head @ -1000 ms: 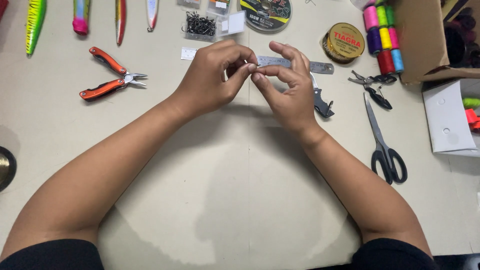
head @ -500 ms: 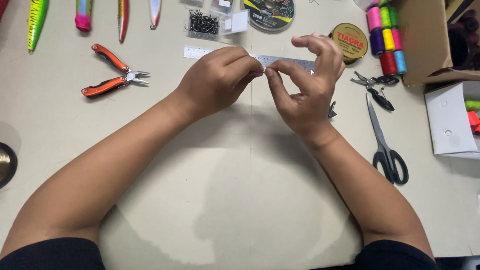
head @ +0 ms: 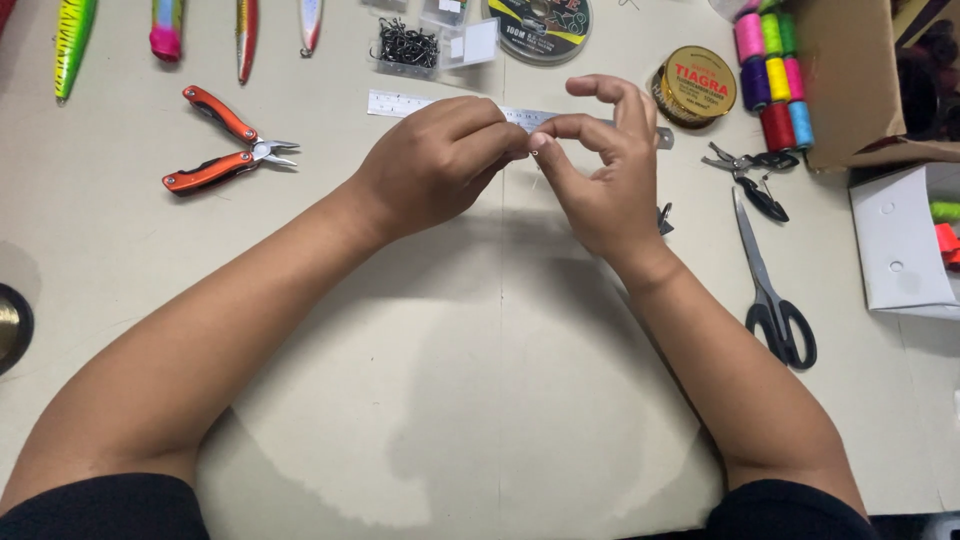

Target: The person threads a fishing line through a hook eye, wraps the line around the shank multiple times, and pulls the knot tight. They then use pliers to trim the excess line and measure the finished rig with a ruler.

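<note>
- Work surface: pale beige table (head: 480, 400), matte and smooth, with soft shadows under both forearms
- Small item (head: 537, 153): a tiny pale, glinting speck, pinched where the fingertips of both hands meet, above the table's middle and just in front of the ruler; too small to tell its kind
- Ruler (head: 405, 103): thin flat strip of silvery metal, lying crosswise behind the hands; its middle is hidden by them
- Pliers (head: 225, 143): orange handles spread in a V, bare steel nose, well to the left of the hands
- Scissors (head: 772, 285): long grey blades, black loop handles, on the right, clear of the right forearm
- Thread spools (head: 770, 70): short cylinders in pink, green, purple, yellow, red and blue, packed side by side next to a cardboard box (head: 850, 80)
- Round gold tin (head: 695, 88) just behind the right hand; fishing lures (head: 72, 40), glossy and elongated, along the far left edge
- Clear case of dark hooks (head: 405, 45), a tangled wiry mass, behind the ruler
- Left hand (head: 435, 165): curled into a loose fist, knuckles up, thumb and forefinger closed on the small item
- Right hand (head: 600, 170): thumb and forefinger nipping the same item from the other side; remaining fingers arched upward and free
- Both forearms bare, angled inward from dark sleeves at the bottom corners
</note>
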